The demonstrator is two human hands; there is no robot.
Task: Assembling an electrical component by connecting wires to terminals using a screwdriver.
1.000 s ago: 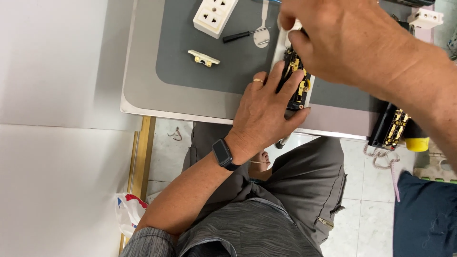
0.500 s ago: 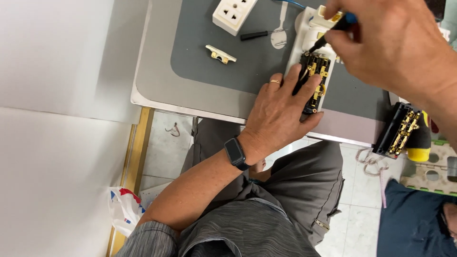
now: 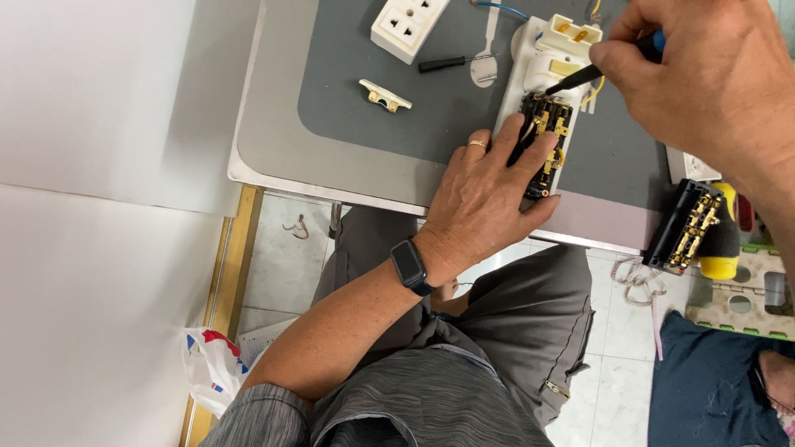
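Note:
My left hand rests on the table with its fingers spread over a black socket insert with brass contacts, pressing it down against a white socket housing. A ring sits on one finger and a dark watch on the wrist. My right hand comes in from the upper right, closed around a screwdriver with a blue handle end, whose dark tip points down at the top of the insert.
A dark grey mat covers the pale table. On it lie a white socket block, a small screwdriver, a spoon-like tool and a small white part. A black brass-fitted part and yellow-black tool sit at the right edge.
The view has shifted so the table sits lower in frame. My right hand has drawn back to the right, exposing the screwdriver tip at the insert. My left hand keeps its hold.

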